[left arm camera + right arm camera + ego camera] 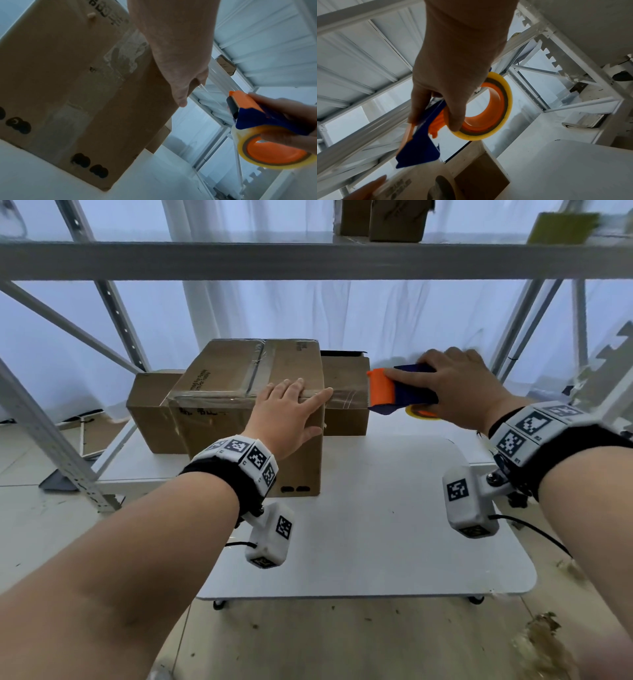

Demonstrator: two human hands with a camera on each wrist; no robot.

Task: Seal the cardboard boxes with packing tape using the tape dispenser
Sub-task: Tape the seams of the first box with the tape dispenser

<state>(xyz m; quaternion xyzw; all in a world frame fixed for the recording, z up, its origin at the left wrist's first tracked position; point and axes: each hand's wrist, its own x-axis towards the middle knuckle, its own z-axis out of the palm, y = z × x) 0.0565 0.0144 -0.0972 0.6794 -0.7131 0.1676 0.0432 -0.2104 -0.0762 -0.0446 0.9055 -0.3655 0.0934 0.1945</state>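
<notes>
On the white table (376, 542), the large cardboard box (239, 405) stands at the left, and the left hand (291, 409) lies flat with straight fingers on its top front edge, pressing there and gripping nothing. Off the box's right corner, the right hand (455, 385) curls round the orange-and-blue tape dispenser (397, 392), held in the air with a clear strip of packing tape (346, 398) stretched from the box to its orange mouth. The step in hand looks like finishing a strip along the front edge; the next move probably calls for tilting the toothed blade to cut the tape, then smoothing the loose end down over the corner. The box is brown and printed, with glossy, wrinkled tape already along its top seam and edge. Whether the strip has already parted from the roll (274, 151) is hard to tell.
</notes>
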